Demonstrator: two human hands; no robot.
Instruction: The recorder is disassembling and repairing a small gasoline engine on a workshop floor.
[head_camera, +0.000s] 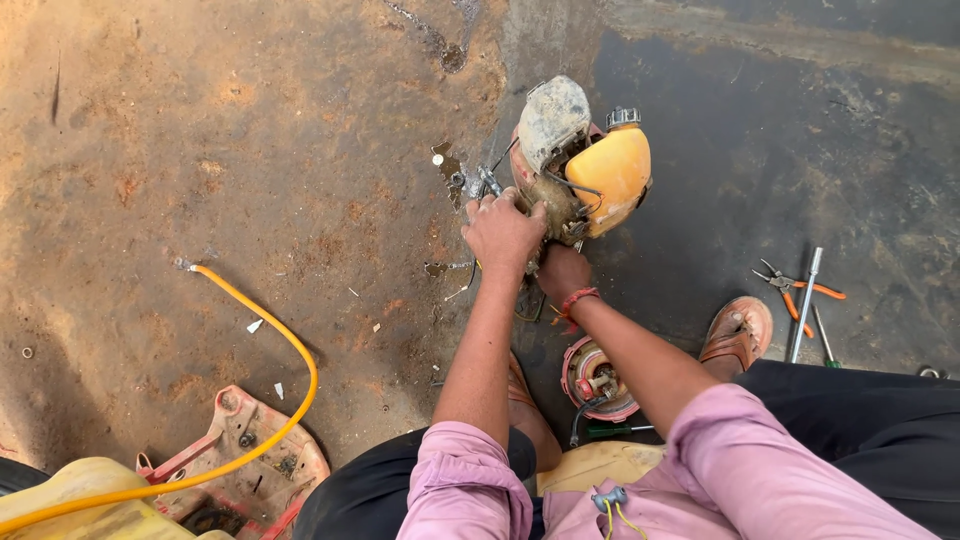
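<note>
Pink rolled sleeves (470, 480) sit nearest the camera, below the small engine (575, 165) that serves as landmark; dark trousers lie either side of them; a round red engine part (597, 378) rests on the floor between the forearms, below the engine; a brown shoe (738, 333) lies lower right of the engine, with orange-handled pliers (797, 290) and a metal rod (804, 303) further right of it; a yellow hose (270, 340) curves well to the lower left, over a red cover plate (240, 455); the left hand (502, 232) presses on the engine's lower left side, its grip closed over the dirty metal body; the right hand (563, 272), a red band at the wrist, sits just beneath the engine, fingers hidden, so I cannot tell its grip; the engine stands on the stained concrete floor (250, 150), its yellow-orange tank (612, 172) on the right side.
</note>
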